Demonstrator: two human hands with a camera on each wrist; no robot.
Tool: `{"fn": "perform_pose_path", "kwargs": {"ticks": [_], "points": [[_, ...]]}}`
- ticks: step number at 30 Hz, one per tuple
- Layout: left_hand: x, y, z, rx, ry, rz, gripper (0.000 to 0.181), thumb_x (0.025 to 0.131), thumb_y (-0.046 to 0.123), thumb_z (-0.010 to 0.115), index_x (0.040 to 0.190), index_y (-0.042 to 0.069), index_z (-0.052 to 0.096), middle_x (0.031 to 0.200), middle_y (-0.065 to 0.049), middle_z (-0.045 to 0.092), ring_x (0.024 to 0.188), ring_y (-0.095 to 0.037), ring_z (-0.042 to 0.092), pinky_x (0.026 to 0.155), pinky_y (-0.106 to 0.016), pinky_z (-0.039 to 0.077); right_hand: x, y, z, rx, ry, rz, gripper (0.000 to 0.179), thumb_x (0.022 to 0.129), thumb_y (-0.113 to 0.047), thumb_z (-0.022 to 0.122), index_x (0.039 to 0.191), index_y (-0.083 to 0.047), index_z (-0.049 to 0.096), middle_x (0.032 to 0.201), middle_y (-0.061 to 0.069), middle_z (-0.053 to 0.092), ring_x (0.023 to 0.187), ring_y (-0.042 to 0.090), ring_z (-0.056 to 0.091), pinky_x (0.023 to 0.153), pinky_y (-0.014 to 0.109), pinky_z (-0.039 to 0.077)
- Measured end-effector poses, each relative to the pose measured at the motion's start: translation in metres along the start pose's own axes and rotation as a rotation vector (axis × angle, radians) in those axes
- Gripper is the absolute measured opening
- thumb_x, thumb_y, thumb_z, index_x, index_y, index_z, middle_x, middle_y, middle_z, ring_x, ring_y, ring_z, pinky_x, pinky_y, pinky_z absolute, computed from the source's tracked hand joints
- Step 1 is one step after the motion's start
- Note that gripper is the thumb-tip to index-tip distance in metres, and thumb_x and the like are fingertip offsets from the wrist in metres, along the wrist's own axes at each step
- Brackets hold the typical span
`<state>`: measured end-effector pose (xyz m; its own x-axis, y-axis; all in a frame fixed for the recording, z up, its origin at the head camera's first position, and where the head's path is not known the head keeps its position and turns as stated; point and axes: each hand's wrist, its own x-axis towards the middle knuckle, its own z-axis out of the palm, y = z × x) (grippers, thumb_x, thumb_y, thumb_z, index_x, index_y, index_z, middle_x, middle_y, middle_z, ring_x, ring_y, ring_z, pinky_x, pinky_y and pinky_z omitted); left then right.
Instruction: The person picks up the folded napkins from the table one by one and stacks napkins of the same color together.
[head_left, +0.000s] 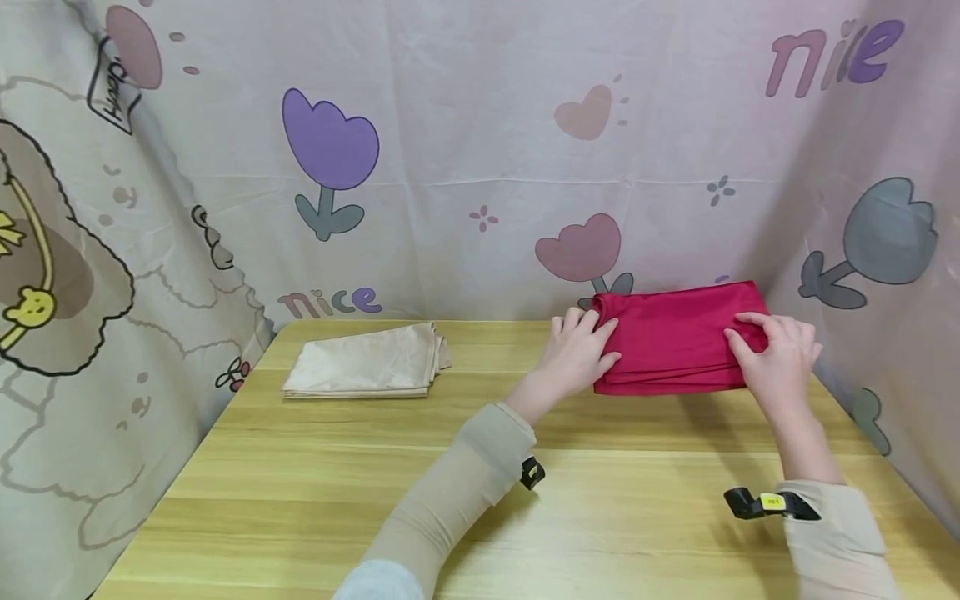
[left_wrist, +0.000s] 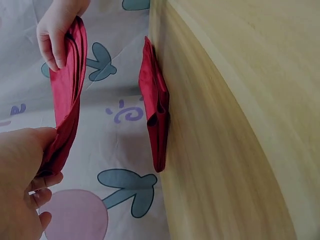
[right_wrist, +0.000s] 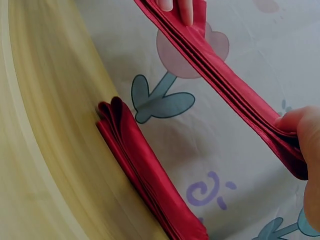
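Observation:
Both hands hold a folded red cloth [head_left: 667, 333] by its two ends, in the air toward the back right of the table. My left hand [head_left: 576, 350] pinches the left end, and my right hand [head_left: 780, 354] pinches the right end between thumb and fingers. In the left wrist view, the held cloth [left_wrist: 65, 105] shows several stacked layers. Below it, a second folded red cloth [left_wrist: 154, 95] lies on the table, apart from the held one. The right wrist view also shows this lower cloth [right_wrist: 150, 170]; from the head, the held cloth mostly hides it.
A folded cream cloth [head_left: 360, 367] lies at the back left of the wooden table [head_left: 300, 500]. A printed curtain [head_left: 465, 125] hangs behind the table and along both sides.

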<state>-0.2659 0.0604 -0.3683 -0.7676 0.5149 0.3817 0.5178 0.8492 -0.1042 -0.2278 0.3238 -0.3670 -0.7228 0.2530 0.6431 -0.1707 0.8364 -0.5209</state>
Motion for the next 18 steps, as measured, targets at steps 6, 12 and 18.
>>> {"fn": "perform_pose_path", "kwargs": {"ticks": [6,12,18], "points": [[0.005,0.004,0.002,0.033,-0.005,0.024,0.056,0.096,0.056,0.049,0.145,0.030,0.047,0.132,0.004,0.051,0.116,-0.018,0.037,0.087,-0.034,0.033,0.003,0.005,-0.007,-0.042,-0.028,-0.012,0.030,0.089,-0.010,0.068,0.116,0.003,0.065,0.115,0.031,0.057,0.116,0.045,0.036,0.091,0.061,0.019],[0.009,0.008,0.003,0.036,-0.008,0.030,0.056,0.096,0.056,0.048,0.145,0.030,0.046,0.133,0.004,0.050,0.116,-0.018,0.036,0.088,-0.034,0.033,0.006,0.009,-0.012,-0.076,-0.056,-0.018,0.031,0.090,-0.011,0.067,0.117,0.003,0.064,0.115,0.031,0.056,0.116,0.045,0.036,0.090,0.061,0.019],[0.015,0.012,0.005,-0.004,-0.021,0.027,0.057,0.096,0.055,0.050,0.146,0.030,0.046,0.134,0.003,0.050,0.116,-0.018,0.035,0.088,-0.033,0.033,0.009,0.012,-0.017,-0.111,-0.085,-0.012,0.032,0.091,-0.013,0.065,0.119,0.002,0.062,0.117,0.030,0.054,0.116,0.046,0.035,0.091,0.063,0.019]]}}
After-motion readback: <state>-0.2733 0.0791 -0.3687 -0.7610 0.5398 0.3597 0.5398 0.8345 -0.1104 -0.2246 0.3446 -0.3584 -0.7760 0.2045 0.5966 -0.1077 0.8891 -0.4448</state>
